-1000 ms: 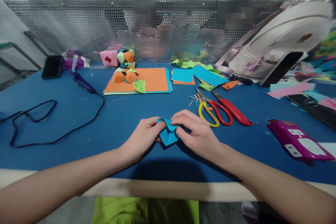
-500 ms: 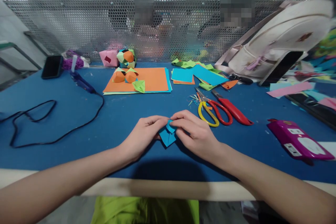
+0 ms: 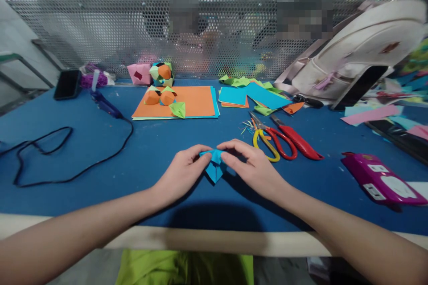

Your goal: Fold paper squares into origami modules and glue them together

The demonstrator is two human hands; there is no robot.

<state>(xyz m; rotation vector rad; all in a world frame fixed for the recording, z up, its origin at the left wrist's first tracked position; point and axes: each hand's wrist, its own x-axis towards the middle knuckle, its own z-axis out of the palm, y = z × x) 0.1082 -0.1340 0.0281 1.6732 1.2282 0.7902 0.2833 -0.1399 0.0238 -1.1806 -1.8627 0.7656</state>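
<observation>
A small piece of folded blue paper [image 3: 216,171] is held between both hands near the front middle of the table, one corner pointing towards me. My left hand [image 3: 187,171] pinches its left side, thumb on top and fingers behind the upper edge. On the other side my right hand [image 3: 252,167] grips the upper right part, with its thumb on the fold and its index finger along the far edge. Fingers partly cover the paper's upper corners. Beyond my right hand lie scissors [image 3: 266,144] with one yellow and one red handle.
A red-handled cutter [image 3: 301,142] lies beside the scissors. Orange sheets [image 3: 194,100] bear folded paper pieces. A glue gun [image 3: 105,104] trails a black cord at left. A purple power strip [image 3: 383,178], a phone [image 3: 359,88] and a pale backpack [image 3: 351,53] are at right.
The blue paper's top fold is now spread wider and flatter. My right thumb has shifted onto the fold, and my left thumb presses its left side.
</observation>
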